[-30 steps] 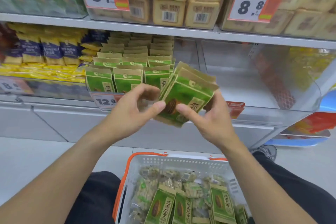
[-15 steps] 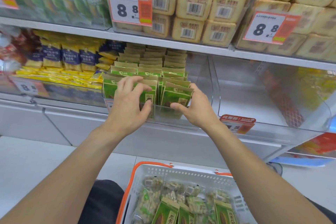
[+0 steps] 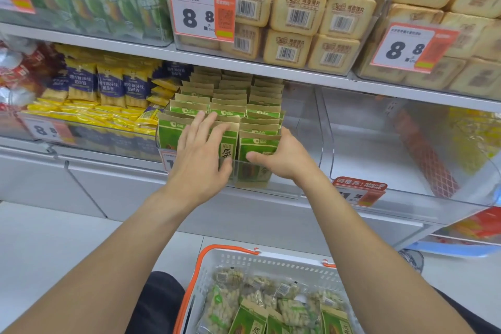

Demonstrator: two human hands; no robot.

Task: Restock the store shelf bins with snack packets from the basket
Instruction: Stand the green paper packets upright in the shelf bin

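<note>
Packets: green snack packets (image 3: 259, 148) with kraft-brown top bands, white round logo, dark characters on the face.
Location: inside a clear shelf bin (image 3: 303, 144) on the middle shelf, in three side-by-side files running front to back.
Orientation: upright, long axis vertical, brown band uppermost, faces toward the aisle.
Left hand: left hand (image 3: 199, 160) lies against the middle file's front packet, fingers straight and slightly spread, thumb at the packet's lower face.
Right hand: right hand (image 3: 282, 158) grips the right file's front packets, thumb across the face, fingers curled behind.
Basket: white basket (image 3: 271, 260) with orange handle below, holding more green packets and clear nut bags.
Neighbouring bin: clear bin (image 3: 379, 144) to the right.
</note>
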